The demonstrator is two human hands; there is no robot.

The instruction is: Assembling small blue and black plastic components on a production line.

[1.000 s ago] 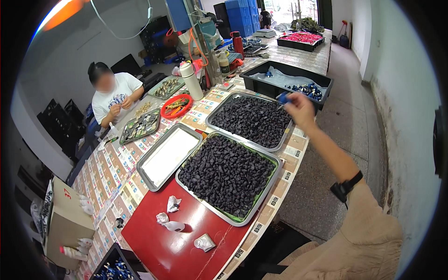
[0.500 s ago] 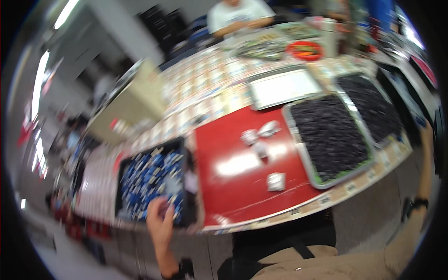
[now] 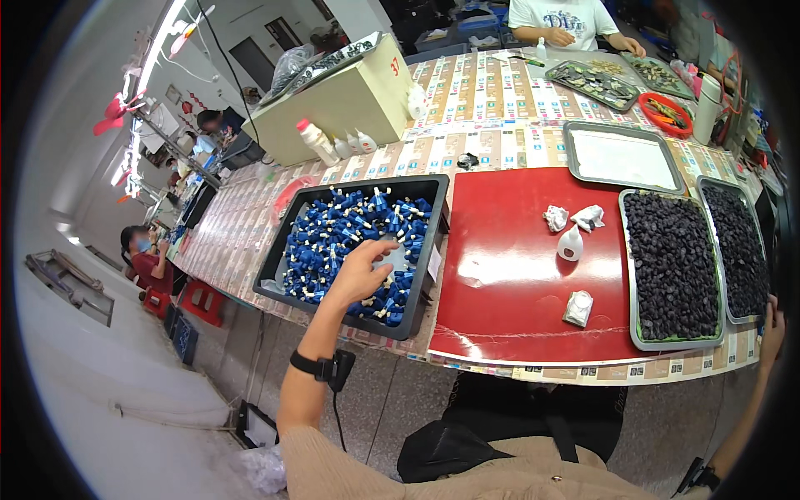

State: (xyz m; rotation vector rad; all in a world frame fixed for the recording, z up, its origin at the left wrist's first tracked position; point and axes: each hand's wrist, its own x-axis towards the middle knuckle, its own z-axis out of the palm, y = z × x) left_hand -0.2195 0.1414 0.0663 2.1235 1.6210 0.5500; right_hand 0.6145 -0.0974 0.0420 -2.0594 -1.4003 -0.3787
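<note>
My left hand (image 3: 362,272) hovers over a deep black tray (image 3: 271,268) at the left of the table. Its fingers are apart and hold nothing. Many small blue pieces with whitish tips (image 3: 329,229) fill the tray, and a patch of bare grey bottom shows near the fingertips. At the far right rim of the picture, my right hand (image 3: 773,332) has its fingers closed at the edge of a dark, upright thing (image 3: 780,208). That thing is mostly cut off, so its kind is unclear. A grey tray of dark, pebble-like pieces (image 3: 673,258) lies to the left of that hand.
A red board (image 3: 517,283) carries a small white bottle (image 3: 570,244), crumpled white tissues (image 3: 587,218) and a small white packet (image 3: 577,308). Beyond are a white-lined tray (image 3: 623,158), a beige box (image 3: 350,108) and squeeze bottles (image 3: 365,142). Across the table sits a person (image 3: 567,25).
The view has swung and steadied, so the table sits differently in it. My left hand has reached farther in over the blue pieces. My right hand remains at the far right rim.
</note>
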